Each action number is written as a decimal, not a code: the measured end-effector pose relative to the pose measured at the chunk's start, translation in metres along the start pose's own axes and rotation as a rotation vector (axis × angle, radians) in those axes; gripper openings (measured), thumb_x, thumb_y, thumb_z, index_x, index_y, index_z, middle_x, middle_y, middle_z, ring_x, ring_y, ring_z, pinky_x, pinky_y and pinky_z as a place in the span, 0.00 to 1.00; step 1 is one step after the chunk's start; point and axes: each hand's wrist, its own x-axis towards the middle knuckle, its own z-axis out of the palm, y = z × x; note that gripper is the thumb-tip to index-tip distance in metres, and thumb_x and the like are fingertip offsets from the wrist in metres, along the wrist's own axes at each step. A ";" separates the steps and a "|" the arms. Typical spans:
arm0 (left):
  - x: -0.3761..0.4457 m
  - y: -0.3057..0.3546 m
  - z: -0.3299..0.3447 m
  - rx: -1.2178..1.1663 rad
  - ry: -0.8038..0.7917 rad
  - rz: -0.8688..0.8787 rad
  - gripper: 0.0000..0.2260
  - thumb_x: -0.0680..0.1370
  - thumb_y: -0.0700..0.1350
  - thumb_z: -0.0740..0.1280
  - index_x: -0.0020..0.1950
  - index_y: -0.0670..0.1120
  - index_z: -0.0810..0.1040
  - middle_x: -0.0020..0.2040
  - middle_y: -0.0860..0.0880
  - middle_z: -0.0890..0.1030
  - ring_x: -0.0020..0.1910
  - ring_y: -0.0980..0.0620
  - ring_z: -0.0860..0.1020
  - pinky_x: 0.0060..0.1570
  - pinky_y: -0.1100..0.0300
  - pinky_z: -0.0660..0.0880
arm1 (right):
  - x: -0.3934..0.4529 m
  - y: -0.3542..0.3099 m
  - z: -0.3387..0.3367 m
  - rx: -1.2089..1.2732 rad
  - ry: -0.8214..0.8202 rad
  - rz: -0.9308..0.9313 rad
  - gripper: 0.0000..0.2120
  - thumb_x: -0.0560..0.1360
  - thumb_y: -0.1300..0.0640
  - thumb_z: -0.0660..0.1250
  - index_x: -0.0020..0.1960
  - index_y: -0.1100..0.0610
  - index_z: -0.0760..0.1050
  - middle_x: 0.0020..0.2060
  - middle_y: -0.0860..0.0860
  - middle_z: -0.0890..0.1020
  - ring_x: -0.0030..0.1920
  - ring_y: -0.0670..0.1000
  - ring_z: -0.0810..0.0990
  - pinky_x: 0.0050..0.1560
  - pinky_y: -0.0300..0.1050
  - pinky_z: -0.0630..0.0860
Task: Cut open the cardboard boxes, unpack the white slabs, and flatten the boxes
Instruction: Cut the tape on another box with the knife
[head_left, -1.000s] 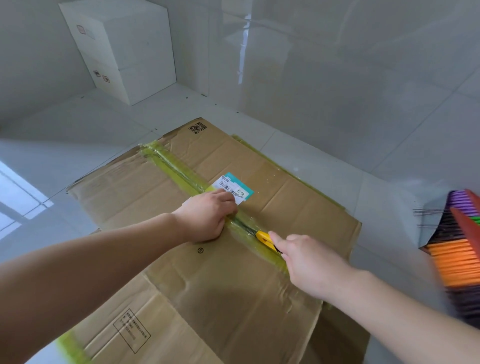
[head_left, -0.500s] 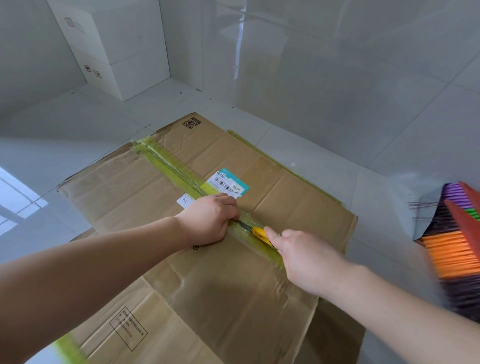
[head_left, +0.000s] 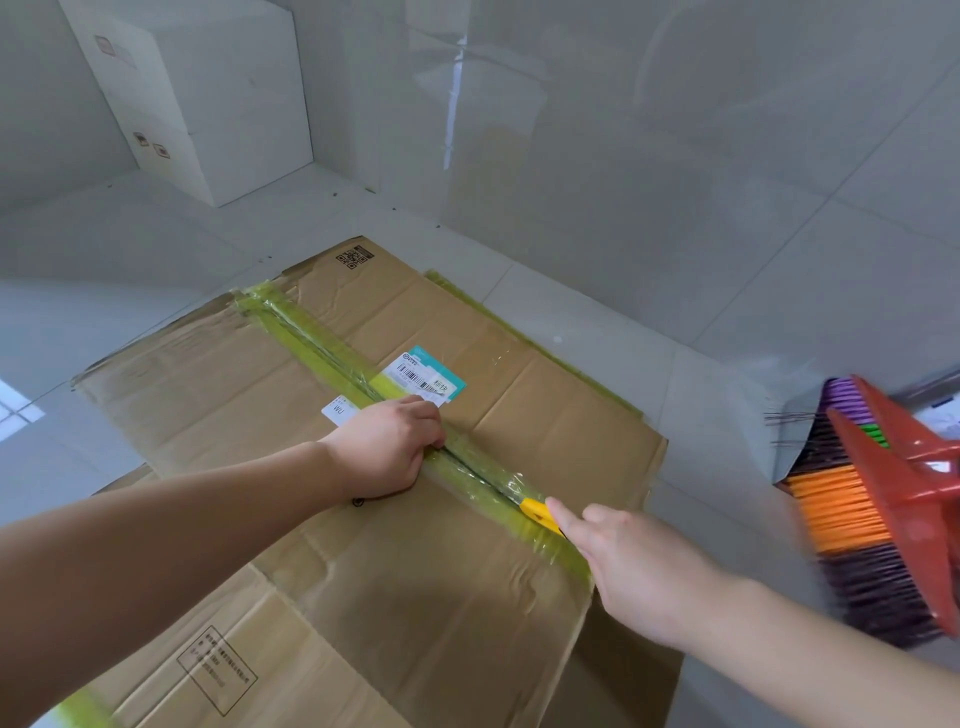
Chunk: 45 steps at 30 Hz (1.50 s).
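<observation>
A: Right hand (head_left: 631, 566)?
B: Curled round a yellow utility knife (head_left: 540, 512), index finger laid along its back; tip down in the green-taped seam (head_left: 363, 376) of the cardboard box (head_left: 545, 405).

A: Left hand (head_left: 387, 449)?
B: Knuckled down beside that seam, just up the tape from the knife; fingers tucked under, so impossible to tell whether pinching the tape or merely pressing the flap flat.

A: Step in hand?
B: Slitting the tape, by the look of it. A dark slit visible between the two hands; tape near the box's near right edge apparently uncut.

A: Next move?
B: Probably a steady pull of the knife along the seam toward the near right edge, shallow, left hand kept behind the blade.

A: Box relative to the hands?
B: Directly beneath both, lying low on the tiled floor (head_left: 597, 332), atop another brown sheet. Shipping label (head_left: 423, 376) just beyond the left knuckles.

A: Farther out?
B: White boxes (head_left: 208, 104) stacked in the far left corner; a broom (head_left: 878, 514) with coloured bristles at the right edge.
</observation>
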 end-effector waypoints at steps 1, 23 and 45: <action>0.000 0.000 -0.001 0.003 -0.003 0.000 0.14 0.67 0.28 0.62 0.47 0.38 0.82 0.45 0.43 0.81 0.46 0.43 0.78 0.45 0.54 0.77 | -0.003 0.002 0.000 -0.003 -0.005 0.000 0.35 0.76 0.64 0.54 0.78 0.46 0.44 0.35 0.43 0.58 0.30 0.46 0.61 0.27 0.38 0.54; 0.023 0.062 0.012 0.017 -0.163 0.157 0.12 0.62 0.36 0.60 0.39 0.40 0.81 0.39 0.44 0.79 0.38 0.43 0.78 0.37 0.56 0.77 | -0.043 0.021 0.005 0.002 -0.047 0.043 0.35 0.76 0.65 0.53 0.78 0.46 0.45 0.36 0.44 0.58 0.29 0.45 0.60 0.28 0.42 0.56; 0.023 0.079 0.037 0.000 -0.208 0.172 0.16 0.66 0.38 0.53 0.41 0.39 0.80 0.39 0.42 0.79 0.37 0.42 0.77 0.41 0.54 0.77 | -0.092 0.052 0.001 -0.070 -0.129 0.065 0.34 0.77 0.62 0.54 0.77 0.44 0.43 0.36 0.45 0.58 0.30 0.47 0.62 0.26 0.43 0.55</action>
